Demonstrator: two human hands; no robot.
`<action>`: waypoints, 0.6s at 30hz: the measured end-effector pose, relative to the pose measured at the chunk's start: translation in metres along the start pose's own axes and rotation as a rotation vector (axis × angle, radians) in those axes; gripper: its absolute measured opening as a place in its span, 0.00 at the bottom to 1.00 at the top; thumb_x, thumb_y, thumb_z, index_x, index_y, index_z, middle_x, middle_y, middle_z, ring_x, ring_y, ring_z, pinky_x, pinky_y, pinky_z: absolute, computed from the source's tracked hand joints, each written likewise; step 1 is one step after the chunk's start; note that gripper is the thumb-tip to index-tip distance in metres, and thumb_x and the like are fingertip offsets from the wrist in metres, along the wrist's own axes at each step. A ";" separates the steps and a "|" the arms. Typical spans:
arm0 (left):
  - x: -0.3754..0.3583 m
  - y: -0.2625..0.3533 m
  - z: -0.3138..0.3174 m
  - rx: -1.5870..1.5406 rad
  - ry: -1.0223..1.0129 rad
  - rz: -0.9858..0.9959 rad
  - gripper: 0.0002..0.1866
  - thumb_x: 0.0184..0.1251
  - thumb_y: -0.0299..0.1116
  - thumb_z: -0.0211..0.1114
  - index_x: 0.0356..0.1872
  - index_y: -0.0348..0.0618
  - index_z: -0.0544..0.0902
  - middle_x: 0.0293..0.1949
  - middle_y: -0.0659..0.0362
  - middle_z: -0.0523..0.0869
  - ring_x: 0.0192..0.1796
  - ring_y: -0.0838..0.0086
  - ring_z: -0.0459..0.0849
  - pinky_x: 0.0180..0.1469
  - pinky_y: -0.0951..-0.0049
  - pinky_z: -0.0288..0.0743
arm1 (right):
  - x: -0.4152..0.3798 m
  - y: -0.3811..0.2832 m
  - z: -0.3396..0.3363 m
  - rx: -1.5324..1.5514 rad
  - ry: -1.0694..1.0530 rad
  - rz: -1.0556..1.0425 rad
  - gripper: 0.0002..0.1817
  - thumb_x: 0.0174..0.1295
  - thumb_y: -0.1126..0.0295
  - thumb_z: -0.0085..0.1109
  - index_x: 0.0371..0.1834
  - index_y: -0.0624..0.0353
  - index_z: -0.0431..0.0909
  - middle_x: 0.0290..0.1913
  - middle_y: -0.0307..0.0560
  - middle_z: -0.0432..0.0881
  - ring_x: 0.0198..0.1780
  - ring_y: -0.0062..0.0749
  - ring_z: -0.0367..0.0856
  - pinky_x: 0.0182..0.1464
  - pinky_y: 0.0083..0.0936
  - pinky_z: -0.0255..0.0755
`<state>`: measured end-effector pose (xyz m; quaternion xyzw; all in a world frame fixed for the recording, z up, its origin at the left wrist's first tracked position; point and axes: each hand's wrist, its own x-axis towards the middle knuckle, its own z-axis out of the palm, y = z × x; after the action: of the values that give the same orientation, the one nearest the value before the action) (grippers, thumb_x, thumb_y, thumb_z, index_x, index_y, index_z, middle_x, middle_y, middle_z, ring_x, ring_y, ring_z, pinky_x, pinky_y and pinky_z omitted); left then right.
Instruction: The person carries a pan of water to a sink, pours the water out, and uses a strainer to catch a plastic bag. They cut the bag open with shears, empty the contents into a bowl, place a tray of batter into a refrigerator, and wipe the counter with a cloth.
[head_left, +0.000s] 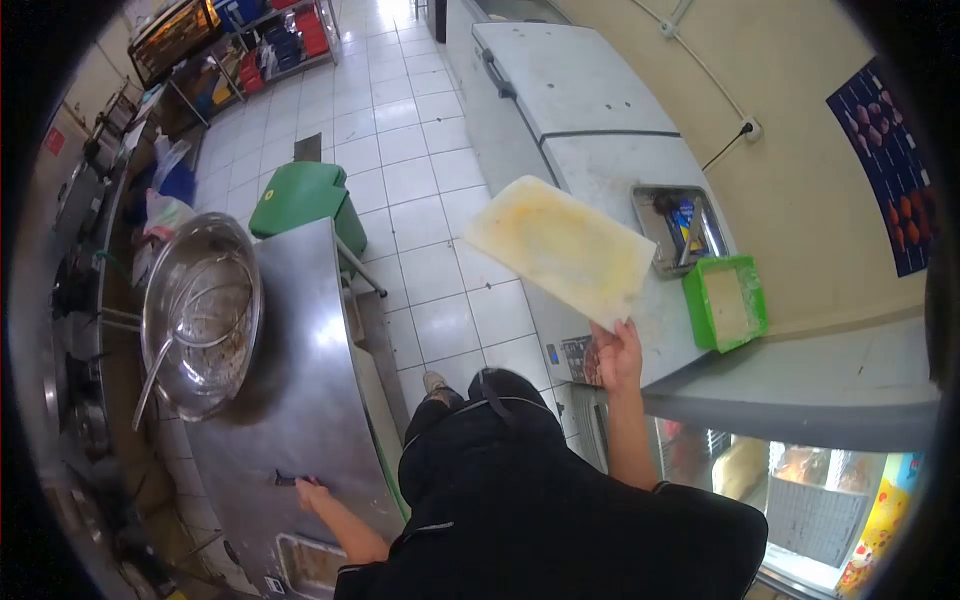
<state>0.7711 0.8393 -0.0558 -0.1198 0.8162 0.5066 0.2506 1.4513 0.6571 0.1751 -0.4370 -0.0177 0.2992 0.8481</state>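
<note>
My right hand (pixel 618 355) grips a stained, off-white cutting board (pixel 560 245) by its near corner. The board is held up in the air between the steel table and the white chest freezer, its broad face towards me. Low over the steel table (pixel 300 400), my left hand (pixel 312 493) is closed around a small dark object (pixel 284 479); its exact kind is too small to make out. Farther along that table stands a large steel mixing bowl (pixel 205 310) with a whisk (pixel 165 360) lying in it.
On the white chest freezer (pixel 610 150) sit a metal tray (pixel 680 225) with packets and a green plastic basket (pixel 725 300). A green bin (pixel 305 200) stands beyond the table. A shallow metal pan (pixel 310 565) lies at the table's near end. White tiled floor (pixel 440 320) runs between.
</note>
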 end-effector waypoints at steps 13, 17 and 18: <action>-0.142 -0.007 0.081 0.251 0.573 0.457 0.15 0.60 0.34 0.66 0.46 0.40 0.79 0.41 0.47 0.85 0.43 0.54 0.84 0.48 0.54 0.77 | 0.399 0.003 0.017 0.179 0.200 -0.158 0.18 0.68 0.76 0.51 0.60 0.68 0.69 0.55 0.56 0.80 0.57 0.46 0.80 0.66 0.44 0.74; -0.267 -0.077 0.093 0.372 0.516 0.574 0.17 0.58 0.31 0.66 0.48 0.39 0.76 0.40 0.46 0.83 0.42 0.52 0.83 0.48 0.54 0.76 | 0.553 0.001 -0.002 0.164 0.267 -0.189 0.22 0.70 0.74 0.47 0.66 0.67 0.62 0.59 0.56 0.75 0.58 0.46 0.78 0.66 0.41 0.73; -0.287 -0.100 0.098 0.426 0.501 0.579 0.17 0.58 0.31 0.65 0.48 0.38 0.76 0.40 0.46 0.83 0.42 0.52 0.83 0.48 0.54 0.76 | 0.588 0.001 -0.001 0.179 0.272 -0.204 0.21 0.71 0.73 0.47 0.65 0.68 0.63 0.59 0.58 0.76 0.58 0.47 0.78 0.66 0.41 0.73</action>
<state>1.0867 0.8639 -0.0157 0.0491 0.9380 0.3315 -0.0882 1.9341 0.9642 0.0379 -0.3921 0.0793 0.1502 0.9041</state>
